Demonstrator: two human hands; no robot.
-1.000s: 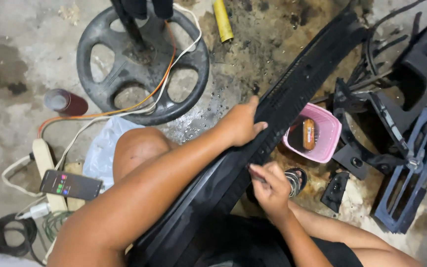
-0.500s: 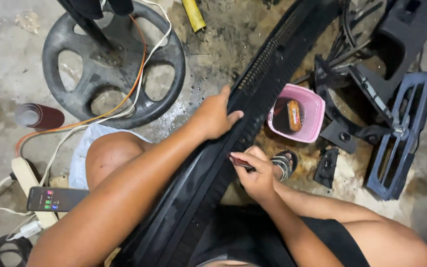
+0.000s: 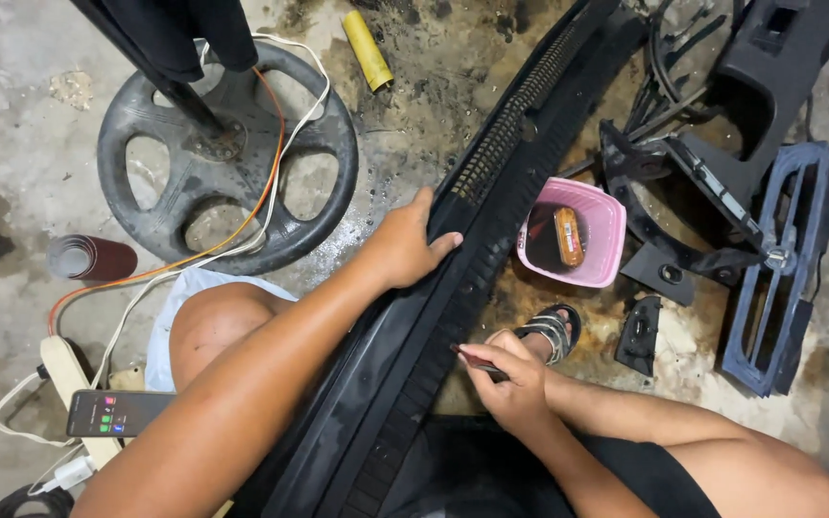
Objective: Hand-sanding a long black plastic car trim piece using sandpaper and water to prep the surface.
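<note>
Head view, now. Long black ribbed plastic car trim panel (image 3: 453,288) laid diagonally across lap, upper end running off toward top right, lower end off bottom edge. Left hand (image 3: 405,247) clamped over panel's left edge near slotted grille section, thumb on top, fingers curled under, steadying it. Right hand (image 3: 515,379) pinched shut around small dark slim tool (image 3: 477,362), tip touching panel's right ribbed edge about midway. Work judged mid-way at most: tool tip only at middle of the edge, long stretch of ribbing above and below with no visible difference in finish; how much already treated not tellable. Pink plastic basket (image 3: 602,240) holding an orange-brown block just right of panel; sandalled foot (image 3: 551,326) below it. Dark grey steering wheel (image 3: 227,158) on stained concrete floor (image 3: 11,77) upper left, white and orange cables draped over it. Dark red roll (image 3: 93,257) at left; phone with lit screen (image 3: 117,412) near knee; yellow tube (image 3: 367,48) at top.

Against earlier frames. Camera closer and shifted; steering wheel and basket sit differently in frame. Left hand same spot on panel. Right hand moved from farther down the panel up against ribbed edge, tool tip now touching.
</note>
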